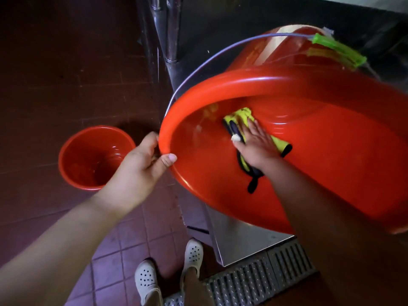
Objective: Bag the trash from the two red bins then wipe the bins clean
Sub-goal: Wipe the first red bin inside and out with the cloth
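The large red bin (309, 162) lies tipped on its side on the steel table (242, 239), its open mouth turned toward you and its right edge cut off by the frame. Your right hand (256, 144) is inside it, fingers spread flat, pressing a yellow cloth with dark trim (242, 120) against the inner wall; most of the cloth is hidden under your palm and its folds are blurred. Your left hand (143, 164) is closed on the bin's rim at its left side, thumb on the inside lip. A wire bail handle (220, 54) arcs over the bin's outside, carrying a green grip (337, 50) near the top right. The second, smaller red bin (95, 157) stands upright on the tiled floor (132, 239) to the left, well apart. Its inside looks wet and shiny, but the dim light makes the bottom hard to read. Your white clogs (194, 255) stand beside a metal floor grate (254, 279).
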Available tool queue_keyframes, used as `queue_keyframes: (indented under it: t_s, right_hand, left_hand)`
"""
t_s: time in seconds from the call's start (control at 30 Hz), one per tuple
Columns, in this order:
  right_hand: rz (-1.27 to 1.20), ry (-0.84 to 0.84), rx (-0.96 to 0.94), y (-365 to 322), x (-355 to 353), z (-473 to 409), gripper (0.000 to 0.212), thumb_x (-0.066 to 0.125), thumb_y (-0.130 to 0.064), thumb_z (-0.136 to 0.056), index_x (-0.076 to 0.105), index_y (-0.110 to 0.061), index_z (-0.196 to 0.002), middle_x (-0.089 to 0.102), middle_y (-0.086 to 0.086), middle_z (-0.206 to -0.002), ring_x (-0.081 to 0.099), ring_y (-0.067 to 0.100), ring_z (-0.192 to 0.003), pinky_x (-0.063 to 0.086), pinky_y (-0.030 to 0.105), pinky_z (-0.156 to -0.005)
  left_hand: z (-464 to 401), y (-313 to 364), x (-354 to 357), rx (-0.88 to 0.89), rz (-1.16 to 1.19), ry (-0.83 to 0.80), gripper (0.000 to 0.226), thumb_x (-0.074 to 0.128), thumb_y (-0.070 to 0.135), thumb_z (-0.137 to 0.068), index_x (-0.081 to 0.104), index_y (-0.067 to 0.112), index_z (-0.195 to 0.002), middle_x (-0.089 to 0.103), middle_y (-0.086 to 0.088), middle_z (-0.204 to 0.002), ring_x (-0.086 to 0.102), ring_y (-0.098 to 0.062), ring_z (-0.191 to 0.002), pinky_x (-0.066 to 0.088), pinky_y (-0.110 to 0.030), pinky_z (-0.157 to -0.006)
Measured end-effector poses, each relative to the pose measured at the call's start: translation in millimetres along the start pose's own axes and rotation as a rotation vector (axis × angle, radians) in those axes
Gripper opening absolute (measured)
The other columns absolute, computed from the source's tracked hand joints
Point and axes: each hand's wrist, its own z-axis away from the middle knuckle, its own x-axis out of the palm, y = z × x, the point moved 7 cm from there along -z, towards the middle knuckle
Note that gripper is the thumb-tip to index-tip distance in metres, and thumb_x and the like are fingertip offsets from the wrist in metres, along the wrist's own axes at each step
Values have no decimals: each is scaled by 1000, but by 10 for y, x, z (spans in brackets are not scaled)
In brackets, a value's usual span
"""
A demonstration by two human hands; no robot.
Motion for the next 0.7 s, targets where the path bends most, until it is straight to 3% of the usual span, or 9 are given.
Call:
queue_keyframes:
  t_s: [0.1, 0.2, 0.27, 0.47, 0.53, 0.63, 0.7]
  right_hand:
    - [102, 3, 62, 102, 6, -157, 74, 17, -63, -92, 10, -19, -151, -3, -2, -159, -7, 17, -146, -3, 34, -118]
    - [28, 30, 80, 21, -4, -137, 69, 21, -59, -94, 14, -21, -151, -2, -2, -160, -5, 17, -146, -1, 33, -117]
    - [-68, 53, 80, -92, -4, -33, 64, 28, -53, -96, 17, -20, -150, 1, 1, -160, -2, 18, -146, 0, 33, -116]
    - [-241, 153, -91, -731, 170, 905, 65, 43, -44, -94, 28, -11, -147, 6, 9, -159, 3, 23, -146, 3, 33, -117]
    - [-270, 155, -170, -935, 253, 1263, 68, 34, -49, -91, 21, -15, -149, 3, 7, -159, -1, 22, -146, 1, 33, -118]
    - [-279, 151, -244, -985, 285, 1433, 66, 20, -52, -91, -10, -33, -147, -14, -6, -155, -13, 11, -144, -9, 24, -113]
    - [-273, 168, -253, -881, 236, 1306, 65, 29, -48, -93, -2, -33, -148, -7, -8, -157, -9, 9, -144, -4, 24, -113]
  left_hand:
    - [-3, -16, 21, -12, 5, 15, 21, 55, 37, -88, 49, 31, -106, 65, -7, -96, 64, -26, -89, 52, -35, -80]
    - [106, -214, 247, -80, 85, -34, 26, 59, 18, -89, 48, 27, -111, 68, 11, -99, 65, -4, -92, 50, -19, -80]
    - [217, -365, 398, -155, 112, -66, 31, 55, 5, -90, 46, 25, -111, 66, 9, -104, 62, 0, -99, 48, -20, -89]
    - [226, -258, 400, -80, 159, 15, 25, 54, 12, -85, 47, 23, -107, 60, 7, -100, 55, 10, -91, 44, -12, -84]
    - [205, -195, 373, -36, 120, 26, 27, 56, 10, -87, 48, 26, -109, 61, 9, -102, 54, 12, -93, 42, -8, -84]
    - [181, -162, 334, -27, 63, -4, 26, 57, 14, -86, 49, 31, -103, 63, 19, -93, 55, 12, -90, 42, -7, -81]
    - [152, -126, 274, -26, 33, -35, 24, 56, 18, -87, 49, 34, -103, 63, 25, -94, 57, 10, -91, 42, -7, -79]
